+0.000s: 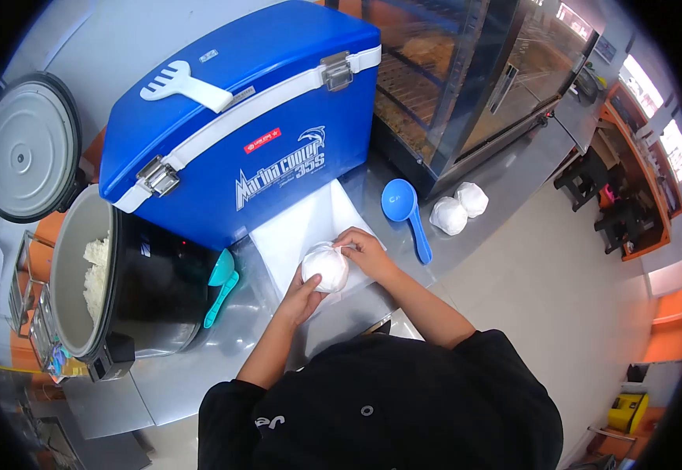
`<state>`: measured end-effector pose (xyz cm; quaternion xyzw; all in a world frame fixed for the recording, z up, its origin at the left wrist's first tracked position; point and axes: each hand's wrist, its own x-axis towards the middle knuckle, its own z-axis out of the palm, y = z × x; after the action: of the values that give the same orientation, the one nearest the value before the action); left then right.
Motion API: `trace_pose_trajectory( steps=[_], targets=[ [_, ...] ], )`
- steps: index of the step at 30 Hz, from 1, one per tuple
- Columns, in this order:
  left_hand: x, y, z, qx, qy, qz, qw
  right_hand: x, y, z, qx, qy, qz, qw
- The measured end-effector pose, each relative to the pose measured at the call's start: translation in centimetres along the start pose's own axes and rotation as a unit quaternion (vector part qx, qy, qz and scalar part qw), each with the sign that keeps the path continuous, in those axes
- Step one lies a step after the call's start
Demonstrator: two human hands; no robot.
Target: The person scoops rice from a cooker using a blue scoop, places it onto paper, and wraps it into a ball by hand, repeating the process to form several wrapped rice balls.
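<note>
A round bundle wrapped in white paper point(324, 270) rests in my left hand point(300, 301), whose fingers and thumb curl round its lower left side. On its upper right, my right hand point(366, 254) pinches a fold of the paper. What is inside the wrapping is hidden. Just beyond the bundle, white paper sheets point(290, 231) lie on the steel counter against the cooler. A blue scoop point(400, 205) lies to the right of the sheets, and a teal scoop point(222, 271) to their left. Two similar wrapped bundles point(448, 216) sit touching each other farther right.
A large blue cooler point(200, 180) stands at the back, a white slotted server point(188, 88) on its lid. At left is an open rice cooker point(153, 298) holding white rice point(96, 276), its lid point(27, 149) raised. A glass-fronted cabinet point(427, 86) stands back right.
</note>
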<state>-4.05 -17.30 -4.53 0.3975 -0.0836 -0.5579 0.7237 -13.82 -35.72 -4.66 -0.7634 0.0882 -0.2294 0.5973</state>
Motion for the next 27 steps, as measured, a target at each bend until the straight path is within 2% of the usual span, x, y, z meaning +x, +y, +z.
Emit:
trace_pose_trajectory(
  steps=[1,2,4,6,8,9,10,11,12,13,14,15,16,17,18,20,21,23,24,26,27],
  targets=[
    [-0.2,0.0,0.1,-0.019,-0.012,0.003,1.0,-0.5,0.7,0.7,0.057,0.028,0.014,0.998],
    [-0.4,0.0,0.1,-0.038,-0.025,0.006,0.999,-1.0,0.5,1.2,0.056,0.027,0.016,0.998],
    [-0.5,-0.2,0.2,-0.058,-0.023,0.008,0.998,-2.0,0.0,2.1,0.141,0.047,0.125,0.981],
    [-0.6,-0.1,0.9,-0.075,-0.025,0.008,0.997,-2.8,-0.8,2.7,0.172,0.056,0.115,0.977],
    [-0.6,0.0,1.6,-0.027,-0.002,0.056,0.998,-3.2,-1.1,2.2,0.203,0.069,0.103,0.971],
    [-0.4,0.1,1.6,-0.026,-0.006,0.053,0.998,-3.4,-1.2,1.2,0.227,0.042,0.132,0.964],
    [-0.1,0.2,1.5,0.11,0.02,0.064,0.992,-3.5,-1.2,0.5,0.251,0.015,0.16,0.955],
    [0.3,0.2,1.6,0.243,0.044,0.075,0.966,-3.4,-1.7,-0.2,0.249,0.022,0.16,0.955],
    [0.2,0.7,2.8,0.244,0.038,0.071,0.967,-3.3,-2.7,-1.0,0.184,-0.012,0.176,0.967],
    [0.0,1.2,3.9,0.386,0.027,0.099,0.917,-3.4,-3.7,-1.7,0.118,-0.044,0.192,0.973],
    [-0.3,1.7,5.1,0.519,0.013,0.125,0.846,-3.8,-4.7,-2.0,0.117,-0.036,0.195,0.973],
    [-0.2,1.8,6.1,0.519,0.005,0.122,0.846,-4.2,-5.6,-2.2,0.036,-0.058,0.17,0.983],
    [0.0,1.7,7.1,0.552,-0.001,0.121,0.825,-4.5,-6.0,-2.3,-0.045,-0.08,0.145,0.985],
    [0.2,1.8,8.0,0.585,-0.007,0.122,0.802,-5.0,-5.9,-2.3,-0.013,-0.057,0.141,0.988],
    [0.5,2.1,8.7,0.586,-0.013,0.119,0.802,-5.5,-5.6,-2.6,-0.012,-0.051,0.144,0.988],
    [1.0,2.7,10.0,0.598,-0.106,0.025,0.794,-6.5,-4.4,-3.5,0.045,-0.048,0.215,0.974],
    [1.2,2.6,10.5,0.599,-0.107,0.023,0.794,-7.2,-3.6,-3.6,0.047,-0.047,0.216,0.974],
    [1.4,2.6,11.4,0.689,-0.163,0.013,0.706,-8.7,-2.5,-3.8,0.126,0.016,0.236,0.963],
    [1.3,3.0,11.7,0.689,-0.159,0.011,0.707,-9.2,-2.3,-4.3,0.129,0.012,0.236,0.963],
    [0.9,4.4,11.8,0.728,-0.062,0.217,0.647,-10.3,-2.3,-6.1,0.093,0.102,0.252,0.958],
    [1.4,5.1,9.9,0.726,0.024,0.276,0.63,-10.6,-3.1,-7.7,0.094,0.154,0.294,0.939]
  ],
)
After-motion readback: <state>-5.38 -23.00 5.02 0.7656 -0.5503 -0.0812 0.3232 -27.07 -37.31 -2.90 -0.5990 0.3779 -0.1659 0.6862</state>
